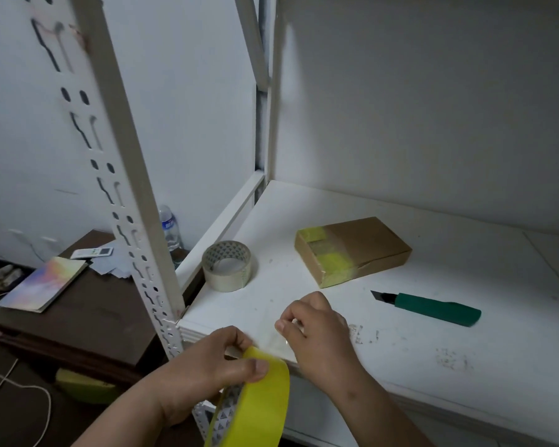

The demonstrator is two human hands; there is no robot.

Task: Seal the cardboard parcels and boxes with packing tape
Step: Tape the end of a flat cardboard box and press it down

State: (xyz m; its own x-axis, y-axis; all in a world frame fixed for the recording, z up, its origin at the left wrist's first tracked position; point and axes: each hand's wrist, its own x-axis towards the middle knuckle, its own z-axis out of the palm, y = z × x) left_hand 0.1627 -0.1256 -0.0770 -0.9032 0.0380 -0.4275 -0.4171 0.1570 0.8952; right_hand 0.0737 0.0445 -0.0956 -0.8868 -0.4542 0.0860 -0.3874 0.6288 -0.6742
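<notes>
While left hand (207, 366) grips glossy yellow tape roll (259, 404), flat cardboard box (352, 250) lies taped.

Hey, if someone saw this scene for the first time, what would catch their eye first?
Most likely the bright yellow roll of packing tape at the bottom centre, held by the left hand while the right hand pinches something at the white shelf's front edge. Behind lie a flat brown cardboard box with yellow tape on one end, a clear tape roll and a green-handled utility knife.

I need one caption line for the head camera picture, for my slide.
Left hand grips a yellow tape roll while the right hand pinches its free end, near a partly taped cardboard box.
</notes>
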